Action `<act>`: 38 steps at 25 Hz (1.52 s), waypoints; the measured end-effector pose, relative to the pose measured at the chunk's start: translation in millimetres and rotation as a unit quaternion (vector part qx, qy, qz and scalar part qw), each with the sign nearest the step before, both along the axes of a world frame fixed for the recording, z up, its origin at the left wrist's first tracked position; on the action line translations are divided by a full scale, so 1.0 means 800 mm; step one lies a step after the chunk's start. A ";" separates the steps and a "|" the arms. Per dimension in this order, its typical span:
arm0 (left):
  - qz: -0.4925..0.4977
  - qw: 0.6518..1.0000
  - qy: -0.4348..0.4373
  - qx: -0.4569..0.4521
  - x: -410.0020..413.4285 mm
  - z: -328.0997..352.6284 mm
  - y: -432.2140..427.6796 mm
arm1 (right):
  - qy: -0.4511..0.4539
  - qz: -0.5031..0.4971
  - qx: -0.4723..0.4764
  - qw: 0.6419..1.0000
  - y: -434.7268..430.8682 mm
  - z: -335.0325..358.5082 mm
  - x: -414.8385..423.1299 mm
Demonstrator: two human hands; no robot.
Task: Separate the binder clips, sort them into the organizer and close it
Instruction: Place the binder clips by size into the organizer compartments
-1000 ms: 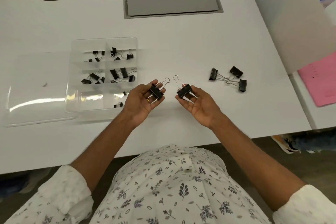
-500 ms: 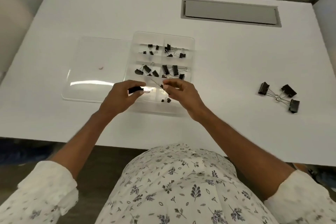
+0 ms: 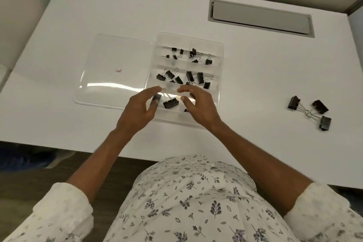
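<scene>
The clear organizer [image 3: 221, 59] lies on the white desk with its lid [image 3: 110, 82] folded flat to the left. Its far and middle compartments hold several black binder clips of small and medium size. A large black clip [image 3: 170, 103] lies in the near left compartment, and a second one [image 3: 157, 97] lies beside it, partly behind a fingertip. My left hand [image 3: 137, 112] and my right hand [image 3: 198, 106] hover just over the near compartments, fingers spread and holding nothing. Three large clips linked by their handles [image 3: 310, 112] lie on the desk to the right.
A small pink dot [image 3: 118, 69] shows on the lid. A grey cable hatch [image 3: 259, 17] is set into the far right of the desk. The desk's front edge runs just below my wrists. A partition wall stands at the far right.
Both hands carried one large clip each from the middle of the desk to the organizer and let go; the two clips now lie in the near left compartment. My head turned left.
</scene>
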State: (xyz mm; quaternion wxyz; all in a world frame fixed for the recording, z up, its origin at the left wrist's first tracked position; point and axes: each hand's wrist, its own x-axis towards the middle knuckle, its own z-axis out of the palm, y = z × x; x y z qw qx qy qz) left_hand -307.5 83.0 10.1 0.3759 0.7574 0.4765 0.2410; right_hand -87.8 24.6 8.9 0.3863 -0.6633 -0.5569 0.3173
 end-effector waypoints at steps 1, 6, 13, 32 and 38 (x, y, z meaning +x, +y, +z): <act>-0.010 1.000 0.002 0.007 0.002 -0.002 -0.001 | -0.003 -0.009 0.007 1.000 -0.005 -0.001 0.003; -0.073 0.997 0.025 0.007 0.019 -0.015 -0.009 | -0.031 -0.053 0.041 0.997 -0.035 -0.002 0.027; -0.189 0.980 0.051 0.015 0.100 -0.014 -0.039 | -0.080 -0.142 0.044 0.986 -0.110 -0.018 0.088; -0.319 0.943 0.070 0.064 0.448 -0.035 -0.156 | -0.235 -0.228 -0.094 0.940 -0.318 -0.063 0.465; -0.341 0.929 0.122 0.071 0.543 -0.040 -0.163 | -0.270 -0.091 -0.114 0.952 -0.325 -0.064 0.529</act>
